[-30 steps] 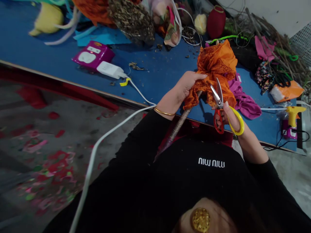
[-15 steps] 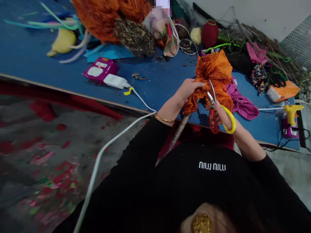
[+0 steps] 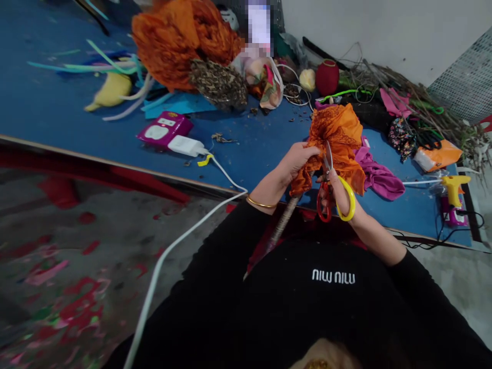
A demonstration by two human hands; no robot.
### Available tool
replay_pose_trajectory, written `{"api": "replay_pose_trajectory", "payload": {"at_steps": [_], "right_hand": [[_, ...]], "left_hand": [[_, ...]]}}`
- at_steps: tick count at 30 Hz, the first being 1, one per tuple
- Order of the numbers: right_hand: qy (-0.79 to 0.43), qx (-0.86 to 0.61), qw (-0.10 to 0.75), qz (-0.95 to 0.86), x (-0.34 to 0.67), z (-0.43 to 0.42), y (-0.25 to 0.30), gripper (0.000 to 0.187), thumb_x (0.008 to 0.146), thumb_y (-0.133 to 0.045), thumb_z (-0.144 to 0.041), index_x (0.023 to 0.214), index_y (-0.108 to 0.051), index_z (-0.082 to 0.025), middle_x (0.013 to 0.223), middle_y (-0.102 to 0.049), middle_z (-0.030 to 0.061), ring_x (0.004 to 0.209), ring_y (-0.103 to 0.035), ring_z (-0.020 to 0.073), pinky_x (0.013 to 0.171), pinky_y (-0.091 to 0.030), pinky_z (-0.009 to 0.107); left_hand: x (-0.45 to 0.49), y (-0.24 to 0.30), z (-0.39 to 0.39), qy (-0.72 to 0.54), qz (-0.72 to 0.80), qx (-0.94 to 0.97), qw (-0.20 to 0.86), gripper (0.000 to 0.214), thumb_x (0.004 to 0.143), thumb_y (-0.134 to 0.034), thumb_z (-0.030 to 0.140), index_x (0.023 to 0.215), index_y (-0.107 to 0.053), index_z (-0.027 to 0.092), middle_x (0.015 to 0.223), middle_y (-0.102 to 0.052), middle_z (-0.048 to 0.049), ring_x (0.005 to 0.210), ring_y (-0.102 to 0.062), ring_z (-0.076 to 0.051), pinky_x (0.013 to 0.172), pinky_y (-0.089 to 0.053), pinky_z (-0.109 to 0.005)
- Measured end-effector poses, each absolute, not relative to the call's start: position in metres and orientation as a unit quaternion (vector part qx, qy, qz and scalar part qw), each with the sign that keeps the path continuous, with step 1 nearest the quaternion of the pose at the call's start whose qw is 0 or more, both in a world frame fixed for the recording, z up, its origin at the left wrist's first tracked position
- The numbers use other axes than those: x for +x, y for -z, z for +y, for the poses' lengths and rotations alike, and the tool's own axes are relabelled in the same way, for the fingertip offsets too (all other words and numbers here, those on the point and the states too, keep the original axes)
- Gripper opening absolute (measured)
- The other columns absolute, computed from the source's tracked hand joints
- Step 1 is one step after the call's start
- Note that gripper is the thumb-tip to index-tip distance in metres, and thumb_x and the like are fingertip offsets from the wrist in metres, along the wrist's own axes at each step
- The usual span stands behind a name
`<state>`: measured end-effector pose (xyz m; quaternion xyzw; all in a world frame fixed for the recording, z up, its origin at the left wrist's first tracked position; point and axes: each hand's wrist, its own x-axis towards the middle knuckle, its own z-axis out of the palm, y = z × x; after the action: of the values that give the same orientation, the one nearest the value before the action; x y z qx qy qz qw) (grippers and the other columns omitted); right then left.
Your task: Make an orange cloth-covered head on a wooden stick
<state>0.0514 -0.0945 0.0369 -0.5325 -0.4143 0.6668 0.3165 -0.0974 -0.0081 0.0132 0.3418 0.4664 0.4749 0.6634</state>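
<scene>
Above the edge of the blue table (image 3: pixel 249 138), orange fabric (image 3: pixel 338 130) is clenched in the left hand (image 3: pixel 300 160) on a wrapped stick (image 3: pixel 282 225) — scissors (image 3: pixel 326 192), gripped by the right hand (image 3: pixel 340 197), are best steadied clear of that grip.

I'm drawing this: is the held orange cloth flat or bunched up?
Bunched up: the left hand squeezes the orange cloth into crumpled folds around a stick.

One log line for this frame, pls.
left hand grips orange fabric on wrapped stick | right hand holds scissors, blades at fabric | over blue table | glue gun lies apart
</scene>
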Motion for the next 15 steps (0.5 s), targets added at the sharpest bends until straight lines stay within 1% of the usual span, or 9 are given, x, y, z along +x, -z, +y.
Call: {"api": "replay_pose_trajectory", "payload": {"at_steps": [4,9,13,15], "right_hand": [[-0.681,-0.535,0.322,-0.382,0.052,-0.103,-0.036,0.072,0.082,-0.052,-0.091,0.102,-0.058,-0.022,0.063,-0.05,-0.0062,0.044,-0.046,0.0077,0.04,-0.046,0.024],[-0.666,-0.541,0.327,-0.396,0.054,-0.099,-0.032,0.071,0.081,-0.054,-0.09,0.101,-0.058,-0.022,0.064,-0.05,-0.0059,0.045,-0.047,0.008,0.041,-0.046,0.025],[-0.655,-0.553,0.326,-0.399,0.046,-0.089,-0.035,0.065,0.086,-0.052,-0.086,0.098,-0.057,-0.022,0.061,-0.05,-0.0065,0.044,-0.046,0.008,0.04,-0.042,0.023],[-0.666,-0.556,0.324,-0.377,0.041,-0.088,-0.037,0.063,0.089,-0.049,-0.084,0.098,-0.056,-0.023,0.06,-0.049,-0.007,0.043,-0.045,0.0082,0.039,-0.042,0.023]], "left_hand": [[-0.097,-0.01,-0.005,-0.486,0.476,0.317,0.661,0.004,0.067,-0.066,0.017,0.068,-0.064,0.014,0.061,-0.067,-0.0013,0.053,-0.059,-0.013,0.057,-0.048,-0.024],[-0.097,-0.011,-0.005,-0.483,0.481,0.315,0.66,0.005,0.065,-0.067,0.017,0.068,-0.063,0.014,0.062,-0.067,-0.0009,0.053,-0.06,-0.012,0.055,-0.047,-0.022],[-0.096,-0.012,-0.008,-0.48,0.481,0.33,0.655,0.007,0.066,-0.066,0.018,0.068,-0.061,0.015,0.06,-0.065,-0.0013,0.05,-0.061,-0.013,0.051,-0.048,-0.023],[-0.095,-0.014,-0.01,-0.481,0.485,0.331,0.651,0.007,0.067,-0.066,0.018,0.067,-0.06,0.015,0.058,-0.064,-0.0014,0.047,-0.06,-0.014,0.048,-0.048,-0.023]]}}
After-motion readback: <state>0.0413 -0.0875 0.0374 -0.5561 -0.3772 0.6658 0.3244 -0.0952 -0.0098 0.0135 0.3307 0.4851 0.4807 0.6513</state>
